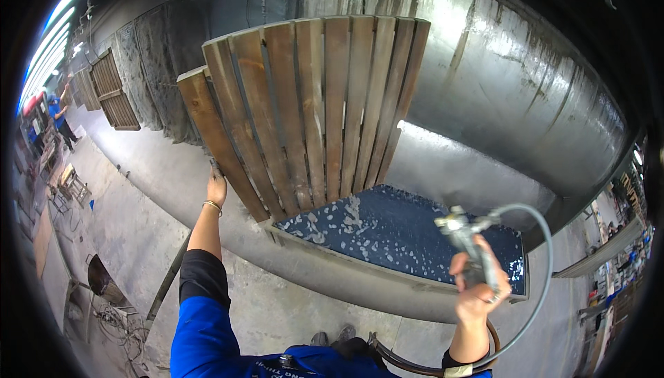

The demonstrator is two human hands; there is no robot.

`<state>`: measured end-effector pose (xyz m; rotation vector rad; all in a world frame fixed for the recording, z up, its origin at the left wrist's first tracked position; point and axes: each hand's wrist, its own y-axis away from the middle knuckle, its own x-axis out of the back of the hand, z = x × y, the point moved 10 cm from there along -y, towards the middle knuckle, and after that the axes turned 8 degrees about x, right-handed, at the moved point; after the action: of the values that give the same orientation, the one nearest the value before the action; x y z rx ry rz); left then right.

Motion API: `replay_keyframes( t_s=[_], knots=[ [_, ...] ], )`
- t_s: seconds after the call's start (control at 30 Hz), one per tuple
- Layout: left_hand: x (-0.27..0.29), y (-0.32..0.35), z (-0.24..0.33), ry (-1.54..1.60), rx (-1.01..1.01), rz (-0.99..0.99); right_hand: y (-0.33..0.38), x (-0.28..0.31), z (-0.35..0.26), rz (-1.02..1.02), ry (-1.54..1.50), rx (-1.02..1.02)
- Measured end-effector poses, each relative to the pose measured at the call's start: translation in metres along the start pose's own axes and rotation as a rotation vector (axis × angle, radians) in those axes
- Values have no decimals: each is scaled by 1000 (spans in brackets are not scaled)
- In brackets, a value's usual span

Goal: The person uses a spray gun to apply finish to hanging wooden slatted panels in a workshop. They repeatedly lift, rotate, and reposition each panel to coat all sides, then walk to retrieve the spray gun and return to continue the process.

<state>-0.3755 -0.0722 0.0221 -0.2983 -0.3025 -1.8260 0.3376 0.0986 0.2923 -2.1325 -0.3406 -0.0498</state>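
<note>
Metal wall ahead; your right hand clamps sprayer; left hand meets panel, grip unclear. Spraying likely; next, aim.

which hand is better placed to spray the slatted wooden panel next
Probably the right hand: it grips the spray gun, with a hose looping from it. The left hand is at the left edge of the slatted wooden panel, seemingly better placed to steady it.
</note>
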Motion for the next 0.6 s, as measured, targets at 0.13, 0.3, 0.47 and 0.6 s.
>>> replay_keyframes(
  t_s=[0.13, 0.3, 0.47, 0.6],
  knots=[
    [9, 12, 1, 67, -29, 29, 40, -22, 65, -230, -56, -189],
    [15, 31, 0, 48, 46, -52, 63, 12, 121, -300, 68, -389],
    [27, 49, 5, 87, 103, 2, -17, 87, 93, -22, 0, -164],
    [33, 64, 11, 79, 118, -17, -73, 123, 77, 222, -173, 9]
  ],
)
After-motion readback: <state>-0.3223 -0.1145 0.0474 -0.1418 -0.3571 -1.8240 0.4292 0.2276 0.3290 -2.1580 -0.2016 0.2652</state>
